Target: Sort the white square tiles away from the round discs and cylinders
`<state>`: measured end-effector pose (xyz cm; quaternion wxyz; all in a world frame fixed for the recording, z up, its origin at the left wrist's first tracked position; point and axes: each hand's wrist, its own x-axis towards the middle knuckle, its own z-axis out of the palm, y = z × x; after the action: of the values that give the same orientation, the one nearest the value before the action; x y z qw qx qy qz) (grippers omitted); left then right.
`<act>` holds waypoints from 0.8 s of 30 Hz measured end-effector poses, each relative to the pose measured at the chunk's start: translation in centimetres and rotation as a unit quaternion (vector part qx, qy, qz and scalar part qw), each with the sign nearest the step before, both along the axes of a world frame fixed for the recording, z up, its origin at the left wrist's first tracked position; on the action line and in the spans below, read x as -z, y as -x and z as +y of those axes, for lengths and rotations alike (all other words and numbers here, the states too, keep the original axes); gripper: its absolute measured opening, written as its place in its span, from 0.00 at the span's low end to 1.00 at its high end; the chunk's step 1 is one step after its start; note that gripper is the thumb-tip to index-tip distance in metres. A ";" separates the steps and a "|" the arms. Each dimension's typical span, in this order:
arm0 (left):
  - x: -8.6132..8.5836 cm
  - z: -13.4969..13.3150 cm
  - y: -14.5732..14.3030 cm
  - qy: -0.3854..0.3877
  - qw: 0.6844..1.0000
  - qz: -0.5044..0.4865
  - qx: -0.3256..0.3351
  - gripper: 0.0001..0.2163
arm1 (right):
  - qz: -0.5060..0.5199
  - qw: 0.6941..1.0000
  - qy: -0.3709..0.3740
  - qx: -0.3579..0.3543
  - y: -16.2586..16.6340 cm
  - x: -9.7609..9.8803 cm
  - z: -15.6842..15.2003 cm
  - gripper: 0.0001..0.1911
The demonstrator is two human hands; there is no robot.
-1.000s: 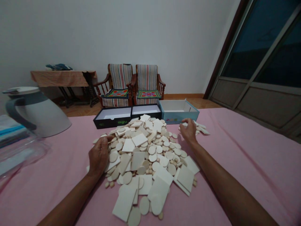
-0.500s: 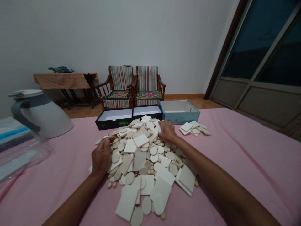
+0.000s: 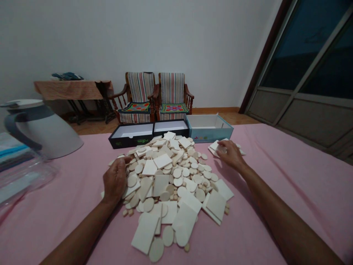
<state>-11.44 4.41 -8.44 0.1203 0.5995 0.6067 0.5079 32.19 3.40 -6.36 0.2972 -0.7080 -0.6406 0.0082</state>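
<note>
A large heap of pale wooden pieces (image 3: 161, 185), with squares, rounds and small cubes mixed together, spreads over the pink cloth. My left hand (image 3: 115, 180) rests cupped against the heap's left edge, its fingers loosely bent and partly hidden, with nothing visibly gripped. To the right of the heap lies a small pile of square wooden pieces (image 3: 213, 148). My right hand (image 3: 230, 154) is over that pile, thumb and fingers closed around a pale square piece (image 3: 220, 145); its far fingers are hidden.
Behind the heap stand two black boxes (image 3: 117, 144) with white insides and a light blue box (image 3: 211, 137). At left are a grey-white jug (image 3: 56, 134) and a clear plastic container (image 3: 30, 180). Two wooden armchairs (image 3: 142, 88) stand beyond the pink-covered surface (image 3: 275, 165).
My right hand has moved right, from the heap's far side to the small pile of squares. My left hand has stayed at the heap's left edge. The view has shifted slightly.
</note>
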 end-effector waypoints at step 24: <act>-1.0 -0.6 -0.5 0.036 0.999 -0.001 -0.008 0.21 | 0.283 0.877 0.264 -0.284 -2.4 -4.1 -4.2 0.17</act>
<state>-10.97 3.83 -7.45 0.1382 0.5899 0.6291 0.4871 34.54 -0.81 -2.28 0.2528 -0.5157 -0.6766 0.4608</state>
